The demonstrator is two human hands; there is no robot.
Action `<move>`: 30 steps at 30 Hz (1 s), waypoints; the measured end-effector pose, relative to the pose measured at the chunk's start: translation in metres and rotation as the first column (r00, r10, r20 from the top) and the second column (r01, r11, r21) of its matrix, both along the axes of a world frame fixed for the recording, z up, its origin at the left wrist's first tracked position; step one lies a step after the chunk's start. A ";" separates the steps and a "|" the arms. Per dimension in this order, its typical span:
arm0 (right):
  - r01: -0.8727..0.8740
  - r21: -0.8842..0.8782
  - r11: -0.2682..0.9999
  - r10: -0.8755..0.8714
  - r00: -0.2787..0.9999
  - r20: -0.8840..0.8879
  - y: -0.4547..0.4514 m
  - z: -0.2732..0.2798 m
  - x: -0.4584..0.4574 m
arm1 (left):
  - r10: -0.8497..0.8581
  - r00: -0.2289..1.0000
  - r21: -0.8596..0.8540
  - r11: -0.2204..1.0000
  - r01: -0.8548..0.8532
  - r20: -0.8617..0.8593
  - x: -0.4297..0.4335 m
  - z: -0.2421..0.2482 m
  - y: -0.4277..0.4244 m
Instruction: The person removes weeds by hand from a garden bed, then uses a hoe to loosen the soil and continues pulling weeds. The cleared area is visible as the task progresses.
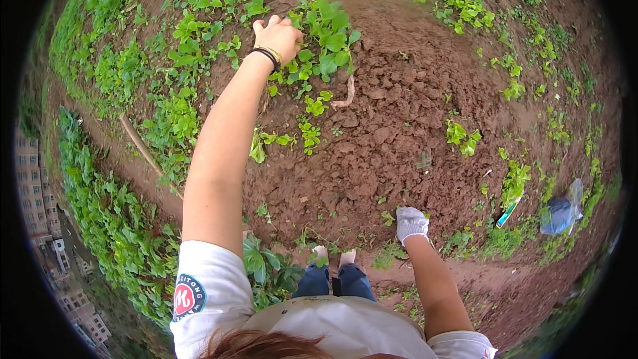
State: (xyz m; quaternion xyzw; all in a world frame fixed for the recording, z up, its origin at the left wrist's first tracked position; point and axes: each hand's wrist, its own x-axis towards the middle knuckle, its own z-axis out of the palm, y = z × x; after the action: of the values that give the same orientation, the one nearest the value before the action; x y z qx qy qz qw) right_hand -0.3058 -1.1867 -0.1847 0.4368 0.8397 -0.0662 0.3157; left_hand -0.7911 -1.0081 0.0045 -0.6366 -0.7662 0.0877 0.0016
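My left hand (280,40), bare with bands on the wrist, reaches far out over the bed. Its fingers bend down at the left side of a clump of leafy green seedlings (329,35); their tips are hidden, so a hold on a stem cannot be made out. A pale dry root or stalk (350,92) hangs or lies below that clump. My right hand (412,222) wears a white knitted glove and is low over the turned soil (379,159), close to the near edge of the bed. Its fingers are hidden under the glove's back, with small green leaves (388,218) beside it.
A wooden pole (144,147) lies at the left near a row of leafy crops (109,209). On the right are a small colourful packet (508,213) and a plastic bag with something blue (561,214). Seedlings (462,137) stand in the soil; my feet (347,258) are at the near edge.
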 end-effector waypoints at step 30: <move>-0.064 -0.013 0.998 0.063 0.997 -0.047 0.003 0.007 0.003 | 0.207 0.712 0.201 0.874 -0.443 0.671 0.005 -0.080 -0.234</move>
State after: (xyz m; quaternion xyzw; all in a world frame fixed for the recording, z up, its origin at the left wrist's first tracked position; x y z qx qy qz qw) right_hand -0.3032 -1.1835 -0.1782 0.4058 0.8599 -0.0725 0.3012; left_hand -0.7863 -1.2425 -0.0756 -0.4701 -0.8258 -0.2685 -0.1585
